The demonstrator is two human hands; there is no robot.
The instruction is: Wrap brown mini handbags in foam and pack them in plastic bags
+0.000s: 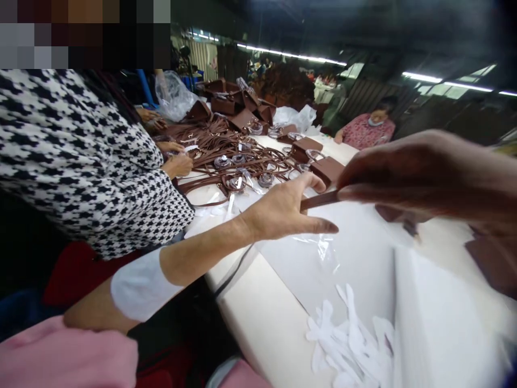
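A brown strap (321, 200) runs taut between my two hands. My left hand (278, 211) reaches out over the table, its thumb and forefinger apart with the strap passing between them into the palm. The other fingers of that hand are hidden, and the strap seems held there. Close to the camera and blurred, my right hand (428, 172) pinches the strap's other side between thumb and fingers. Below the left hand lies a clear plastic bag (323, 250) on a grey-white sheet (359, 258).
Brown straps (210, 143) and coiled straps in plastic (265, 179) cover the far table, with brown bags (327, 168) behind. White paper strips (351, 345) lie in front. A co-worker in a houndstooth top (100, 161) handles straps at left; another person (369, 126) sits across.
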